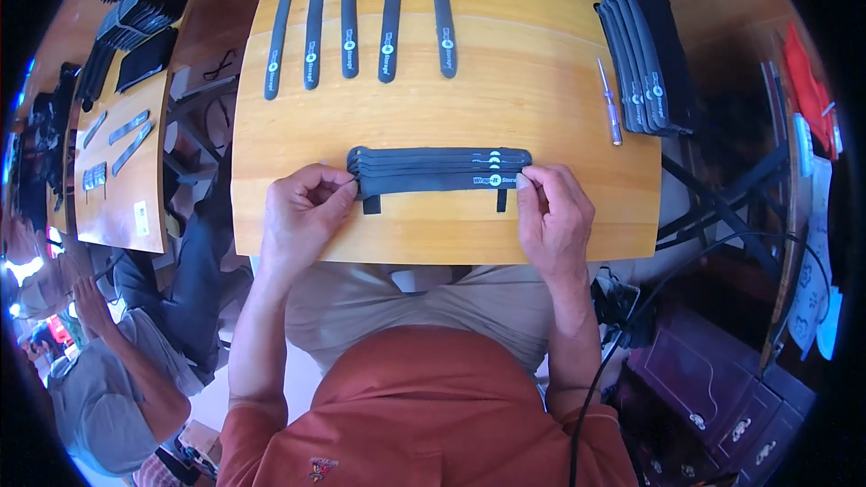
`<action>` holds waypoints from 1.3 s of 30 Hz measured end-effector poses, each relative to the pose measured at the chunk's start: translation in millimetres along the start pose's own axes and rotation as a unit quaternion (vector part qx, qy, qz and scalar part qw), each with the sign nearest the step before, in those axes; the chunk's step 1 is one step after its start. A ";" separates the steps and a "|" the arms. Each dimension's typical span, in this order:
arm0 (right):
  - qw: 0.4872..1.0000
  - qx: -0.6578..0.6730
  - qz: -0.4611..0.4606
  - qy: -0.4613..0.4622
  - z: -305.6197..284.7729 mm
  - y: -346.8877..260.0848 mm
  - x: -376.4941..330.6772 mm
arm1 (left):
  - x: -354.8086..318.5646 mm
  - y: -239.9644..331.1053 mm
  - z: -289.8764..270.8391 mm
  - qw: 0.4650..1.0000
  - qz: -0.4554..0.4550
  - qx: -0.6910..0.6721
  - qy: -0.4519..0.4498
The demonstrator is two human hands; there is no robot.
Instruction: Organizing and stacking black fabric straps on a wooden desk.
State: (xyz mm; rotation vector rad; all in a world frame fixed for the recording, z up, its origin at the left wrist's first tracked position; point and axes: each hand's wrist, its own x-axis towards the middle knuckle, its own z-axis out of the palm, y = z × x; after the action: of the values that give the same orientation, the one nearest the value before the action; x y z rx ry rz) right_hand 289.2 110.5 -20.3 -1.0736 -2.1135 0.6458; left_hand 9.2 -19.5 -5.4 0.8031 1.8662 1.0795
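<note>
A short-sleeved, rust-red cloth shirt with a small multicoloured chest emblem tops plain beige cloth trousers.

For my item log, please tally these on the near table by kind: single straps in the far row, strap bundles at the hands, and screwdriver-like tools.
Single straps: 5
Strap bundle between the left hand and right hand: 1
Screwdriver-like tool: 1
Total: 7

Left fingers, right fingers — at opposite ends of a strap bundle (dark, layered).
</note>
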 end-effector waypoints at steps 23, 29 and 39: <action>0.997 -0.075 -0.011 0.022 8.6 0.6 -1.7 | 2.5 63.0 68.4 0.981 0.086 -0.074 -0.156; 0.998 -0.049 0.039 0.005 5.6 1.6 -3.3 | 6.0 47.1 62.1 0.975 0.100 -0.084 -0.178; 0.993 -0.083 -0.084 -0.031 36.9 -63.2 -1.9 | -4.3 41.2 62.2 0.971 0.116 -0.153 -0.142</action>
State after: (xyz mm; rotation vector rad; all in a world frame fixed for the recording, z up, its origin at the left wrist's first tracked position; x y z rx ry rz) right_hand 230.8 70.2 -2.1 -0.9597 -2.3151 0.4345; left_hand 70.8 18.0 14.3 0.9511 1.3512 1.2844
